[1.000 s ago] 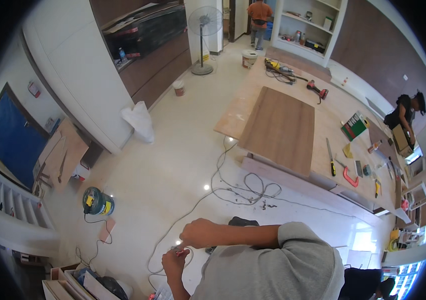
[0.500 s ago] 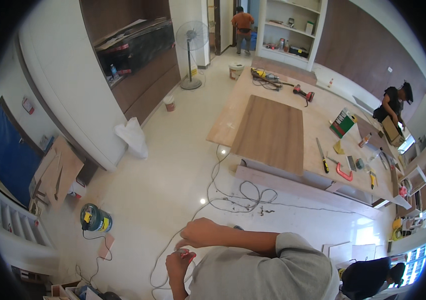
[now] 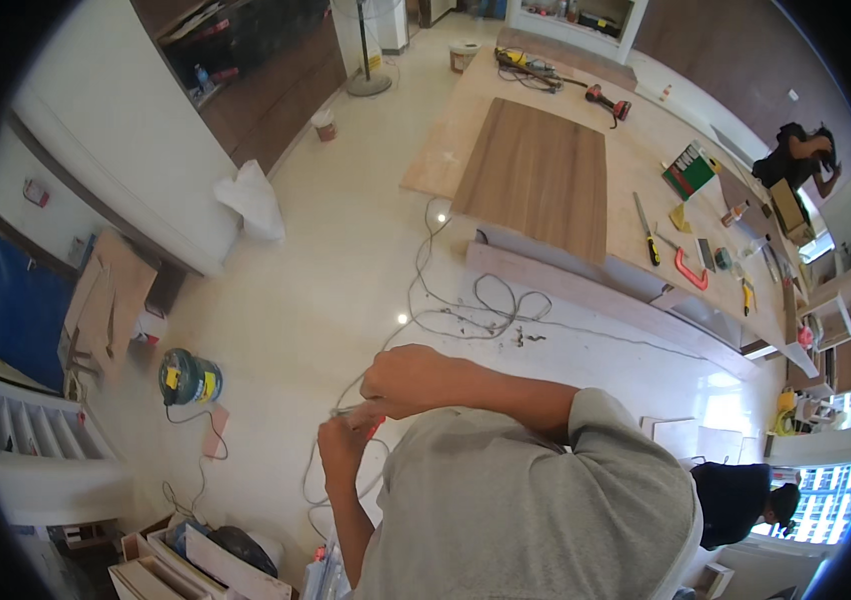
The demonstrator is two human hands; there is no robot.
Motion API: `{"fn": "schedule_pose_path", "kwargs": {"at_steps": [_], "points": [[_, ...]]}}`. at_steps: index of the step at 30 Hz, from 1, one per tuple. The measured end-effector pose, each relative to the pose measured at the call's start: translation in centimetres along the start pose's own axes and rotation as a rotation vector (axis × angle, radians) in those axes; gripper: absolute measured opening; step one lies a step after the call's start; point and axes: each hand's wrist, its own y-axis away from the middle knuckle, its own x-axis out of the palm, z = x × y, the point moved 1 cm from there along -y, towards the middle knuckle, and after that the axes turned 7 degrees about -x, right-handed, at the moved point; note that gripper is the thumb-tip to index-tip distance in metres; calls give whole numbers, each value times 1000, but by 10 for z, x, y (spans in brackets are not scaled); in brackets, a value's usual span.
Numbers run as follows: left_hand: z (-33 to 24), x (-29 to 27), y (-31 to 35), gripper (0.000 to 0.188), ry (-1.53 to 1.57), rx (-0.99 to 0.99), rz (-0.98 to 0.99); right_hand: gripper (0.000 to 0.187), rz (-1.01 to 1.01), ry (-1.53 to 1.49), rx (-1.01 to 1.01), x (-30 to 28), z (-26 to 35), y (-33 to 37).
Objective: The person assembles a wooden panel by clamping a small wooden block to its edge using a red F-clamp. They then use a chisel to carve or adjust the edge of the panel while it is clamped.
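My left hand [image 3: 342,448] is closed around a small red thing [image 3: 376,427], mostly covered by the fingers, so its kind does not show. A thin greyish end pokes out by the thumb. Just above it, my right hand [image 3: 398,382] is curled with its fingers pressed together, touching or nearly touching the left one. Whatever sits in the right fingers is hidden. Both hands are held close in front of my grey shirt [image 3: 506,500], over the pale floor. Below them a grey cable [image 3: 426,325] lies in loops.
Ahead right stands a worktable with a wood-grain panel [image 3: 536,180], a red cordless drill [image 3: 608,103], a handsaw [image 3: 648,230], a red clamp [image 3: 691,270] and a green can [image 3: 691,170]. A dark green shop vacuum [image 3: 190,378] stands left. Co-workers are at far right [image 3: 796,155] and lower right [image 3: 736,505].
The view has tipped downward, so the room sits higher in the picture. My right hand has come down against the left hand, covering more of the red thing. The far-right co-worker has raised an arm.
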Motion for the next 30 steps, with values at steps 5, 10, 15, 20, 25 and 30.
{"fn": "schedule_pose_path", "kwargs": {"at_steps": [5,10,15,20,25,30], "points": [[-7,-12,-18,36,327,-33,-9,30,-241,-371,-304,15,-11,21],[-39,-43,-37,25,784,-371,95,23,-462,-390,170,-6,-43,42],[-25,-29,-45,40,1317,-389,118,20,-530,-357,247,7,-91,57],[-65,-17,-57,35,1313,-416,102,24,-516,-349,302,10,-141,82],[-121,5,-85,37,1067,-430,105,27,-492,-316,290,7,-209,113],[-216,48,-142,32,851,-282,72,28,-464,-258,445,0,-283,160]]}}
